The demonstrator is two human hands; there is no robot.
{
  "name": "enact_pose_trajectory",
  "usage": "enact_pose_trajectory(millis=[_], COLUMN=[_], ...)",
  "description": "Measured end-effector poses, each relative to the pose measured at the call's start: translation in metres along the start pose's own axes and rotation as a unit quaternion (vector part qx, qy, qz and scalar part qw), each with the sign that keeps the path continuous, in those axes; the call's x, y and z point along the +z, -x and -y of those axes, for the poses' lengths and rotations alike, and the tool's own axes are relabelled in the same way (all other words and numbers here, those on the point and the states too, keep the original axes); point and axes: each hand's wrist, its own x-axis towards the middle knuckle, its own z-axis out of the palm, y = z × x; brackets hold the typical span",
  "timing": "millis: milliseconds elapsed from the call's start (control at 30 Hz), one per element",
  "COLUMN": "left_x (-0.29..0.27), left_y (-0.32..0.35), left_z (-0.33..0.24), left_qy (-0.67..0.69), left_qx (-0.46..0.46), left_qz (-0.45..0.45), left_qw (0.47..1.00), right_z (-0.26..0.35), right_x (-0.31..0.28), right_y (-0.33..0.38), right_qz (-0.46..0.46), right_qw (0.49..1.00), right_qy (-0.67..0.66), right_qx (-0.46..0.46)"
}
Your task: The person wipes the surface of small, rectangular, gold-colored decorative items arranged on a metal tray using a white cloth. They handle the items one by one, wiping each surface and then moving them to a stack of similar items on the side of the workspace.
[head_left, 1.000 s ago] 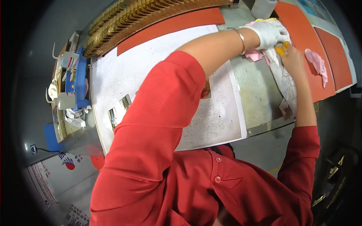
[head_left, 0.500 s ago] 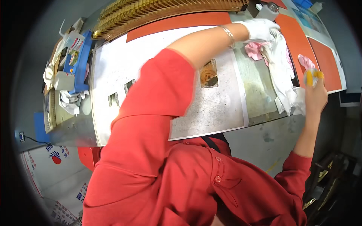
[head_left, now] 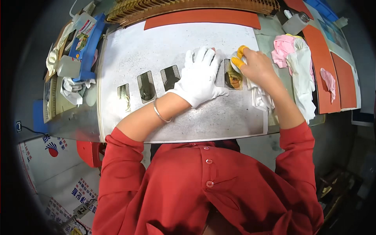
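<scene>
My left hand (head_left: 200, 78), in a white glove, lies flat with its fingers stretched out on a speckled white sheet (head_left: 188, 125). My right hand (head_left: 258, 70) wears yellow covers on thumb and forefinger. It pinches a bunched white cloth (head_left: 259, 96) against the rightmost small rectangular plate (head_left: 234, 81), which has a mesh-like edge and a golden, shiny middle. Left of my gloved hand lie similar plates: a dark one (head_left: 170, 78) partly beside the glove, another dark one (head_left: 147, 87) and a paler one (head_left: 123, 98). Whatever is under the glove is hidden.
A gold slotted rack (head_left: 188, 8) and an orange-red strip (head_left: 203, 17) border the far side. At left stands a blue tray (head_left: 89, 55) with a white bottle (head_left: 69, 66). Pink cloth (head_left: 282, 49), white cloth (head_left: 301, 78), a grey bottle (head_left: 295, 23) and orange-red mats (head_left: 319, 70) lie at right.
My left hand has come back from the cloths at far right to lie on the sheet. My right hand has moved left from the table's right side to the rightmost plate with the white cloth.
</scene>
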Motion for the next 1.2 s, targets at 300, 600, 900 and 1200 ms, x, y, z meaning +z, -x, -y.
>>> enact_pose_trajectory(millis=[300,600,900,1200], left_x=[0.010,0.010,0.008,0.000], left_y=[-0.005,-0.010,-0.011,-0.017], left_z=[-0.001,0.003,0.006,0.007], left_qy=[0.009,0.008,-0.016,-0.019], left_qx=[-0.046,-0.047,0.022,0.076], left_qz=[0.018,0.042,0.054,0.094], left_qw=[0.999,0.998,0.998,0.992], right_z=[0.002,0.005,0.021,0.029], right_x=[0.023,0.031,0.025,0.031], right_y=[-0.029,-0.019,0.006,0.041], right_qz=[0.043,0.034,0.055,0.033], right_qw=[0.997,0.998,0.995,0.997], right_qy=[0.003,-0.010,-0.004,-0.004], right_qx=[0.058,0.058,0.083,0.075])
